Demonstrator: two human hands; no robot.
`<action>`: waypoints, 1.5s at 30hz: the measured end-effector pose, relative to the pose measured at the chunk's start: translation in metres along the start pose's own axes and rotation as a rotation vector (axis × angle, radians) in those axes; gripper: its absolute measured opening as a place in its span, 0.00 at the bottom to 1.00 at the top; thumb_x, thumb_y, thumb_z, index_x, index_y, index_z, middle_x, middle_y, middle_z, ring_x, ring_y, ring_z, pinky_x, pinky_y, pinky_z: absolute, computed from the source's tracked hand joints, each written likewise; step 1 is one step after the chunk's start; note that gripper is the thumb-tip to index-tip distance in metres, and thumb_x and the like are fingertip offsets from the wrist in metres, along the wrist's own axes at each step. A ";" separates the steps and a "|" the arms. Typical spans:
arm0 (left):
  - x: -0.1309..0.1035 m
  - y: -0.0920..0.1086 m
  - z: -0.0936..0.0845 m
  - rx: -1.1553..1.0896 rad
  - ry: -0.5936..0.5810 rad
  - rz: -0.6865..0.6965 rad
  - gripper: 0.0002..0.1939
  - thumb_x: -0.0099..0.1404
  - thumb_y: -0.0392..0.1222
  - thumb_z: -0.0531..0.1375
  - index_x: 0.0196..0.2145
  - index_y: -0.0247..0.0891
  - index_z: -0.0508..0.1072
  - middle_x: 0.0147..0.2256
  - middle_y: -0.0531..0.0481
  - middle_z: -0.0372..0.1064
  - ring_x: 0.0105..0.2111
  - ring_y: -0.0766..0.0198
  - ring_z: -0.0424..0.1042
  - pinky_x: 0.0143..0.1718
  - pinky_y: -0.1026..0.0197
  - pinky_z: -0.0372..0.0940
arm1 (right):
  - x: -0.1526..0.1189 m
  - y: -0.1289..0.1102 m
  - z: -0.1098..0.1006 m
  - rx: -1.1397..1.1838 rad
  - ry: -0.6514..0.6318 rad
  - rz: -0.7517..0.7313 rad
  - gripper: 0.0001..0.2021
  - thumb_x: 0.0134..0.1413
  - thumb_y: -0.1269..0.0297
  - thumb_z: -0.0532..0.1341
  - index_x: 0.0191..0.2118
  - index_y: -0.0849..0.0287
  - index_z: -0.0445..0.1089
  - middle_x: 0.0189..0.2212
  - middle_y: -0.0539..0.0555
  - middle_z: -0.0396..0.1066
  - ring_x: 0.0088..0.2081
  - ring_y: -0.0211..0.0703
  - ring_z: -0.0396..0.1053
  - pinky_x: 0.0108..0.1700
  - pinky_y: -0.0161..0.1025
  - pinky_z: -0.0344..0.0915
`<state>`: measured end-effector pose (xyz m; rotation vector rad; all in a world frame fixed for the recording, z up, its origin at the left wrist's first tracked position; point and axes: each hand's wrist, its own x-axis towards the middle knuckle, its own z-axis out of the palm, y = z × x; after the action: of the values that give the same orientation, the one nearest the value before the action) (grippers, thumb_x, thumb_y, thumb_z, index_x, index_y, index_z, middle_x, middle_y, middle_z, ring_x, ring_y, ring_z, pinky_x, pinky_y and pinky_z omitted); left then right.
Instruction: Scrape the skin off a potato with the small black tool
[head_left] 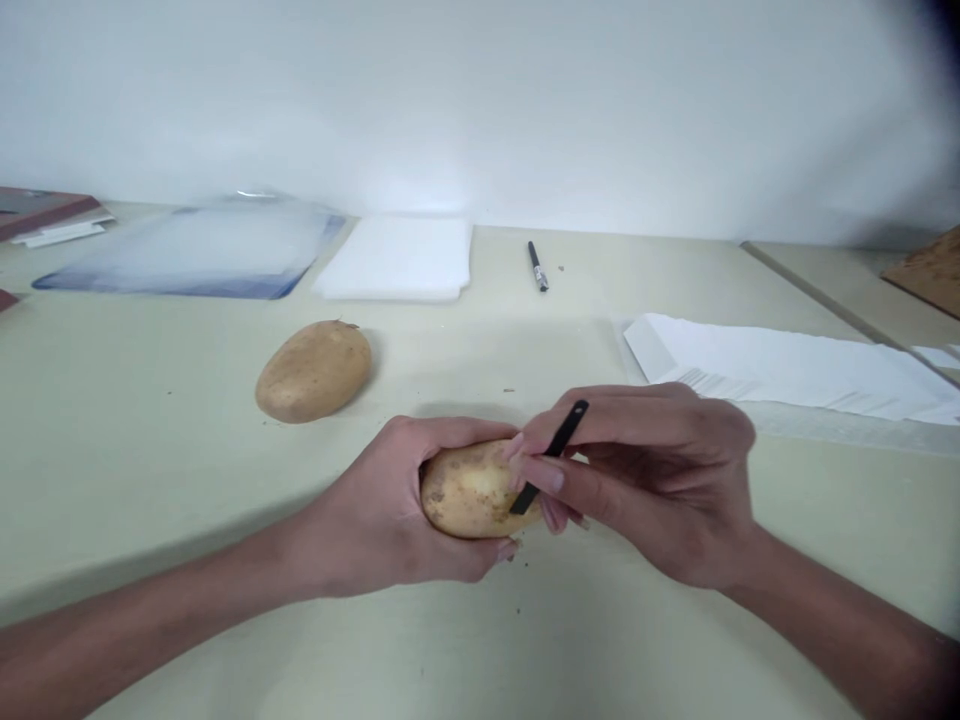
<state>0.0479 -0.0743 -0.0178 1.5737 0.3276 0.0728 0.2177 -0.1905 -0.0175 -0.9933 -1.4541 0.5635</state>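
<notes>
My left hand (394, 510) is wrapped round a yellowish potato (461, 495) with brown marks on its skin, low over the table. Between thumb and fingers, my right hand (664, 475) pinches a thin, flat black tool (568, 428) with a small hole in its upper end. The tool slants down to the left, and its lower end meets the potato's skin on the right side. Part of the potato is covered by my fingers. A second potato (313, 372) lies on the table beyond my left hand.
Small specks dot the pale table (187, 450). Toward the wall are a clear sheet with blue edges (180, 255), white paper (401, 260) and a black pen (537, 267). Fanned white paper strips (787, 365) lie at right. A brown object (930, 270) stands at the far right.
</notes>
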 end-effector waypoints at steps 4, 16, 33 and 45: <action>-0.001 -0.006 -0.001 0.030 -0.006 0.012 0.14 0.58 0.28 0.67 0.40 0.42 0.76 0.37 0.58 0.73 0.34 0.69 0.70 0.33 0.70 0.68 | 0.001 -0.001 -0.002 -0.046 -0.012 -0.011 0.05 0.58 0.77 0.68 0.37 0.63 0.80 0.25 0.51 0.74 0.22 0.34 0.68 0.21 0.32 0.67; -0.003 -0.023 -0.001 0.010 0.055 -0.034 0.29 0.59 0.36 0.71 0.56 0.51 0.73 0.40 0.57 0.78 0.37 0.63 0.77 0.33 0.66 0.73 | -0.001 -0.004 -0.008 -0.149 -0.154 -0.106 0.03 0.56 0.78 0.69 0.36 0.66 0.80 0.25 0.55 0.77 0.22 0.35 0.70 0.22 0.31 0.68; -0.003 -0.022 -0.001 0.086 0.090 -0.033 0.32 0.57 0.38 0.72 0.58 0.47 0.73 0.42 0.54 0.77 0.36 0.62 0.76 0.32 0.66 0.73 | 0.000 -0.002 -0.006 -0.087 -0.107 -0.124 0.04 0.57 0.78 0.68 0.38 0.67 0.80 0.27 0.57 0.78 0.23 0.38 0.73 0.22 0.33 0.70; 0.000 -0.004 0.009 0.082 0.123 0.061 0.14 0.56 0.31 0.63 0.40 0.42 0.80 0.32 0.60 0.75 0.30 0.66 0.73 0.27 0.70 0.65 | -0.002 -0.011 0.006 -0.365 -0.075 -0.192 0.06 0.59 0.75 0.67 0.32 0.60 0.74 0.28 0.53 0.78 0.27 0.38 0.74 0.25 0.34 0.71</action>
<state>0.0500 -0.0830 -0.0217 1.6643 0.3833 0.2065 0.2090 -0.1961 -0.0106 -1.1064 -1.7361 0.1989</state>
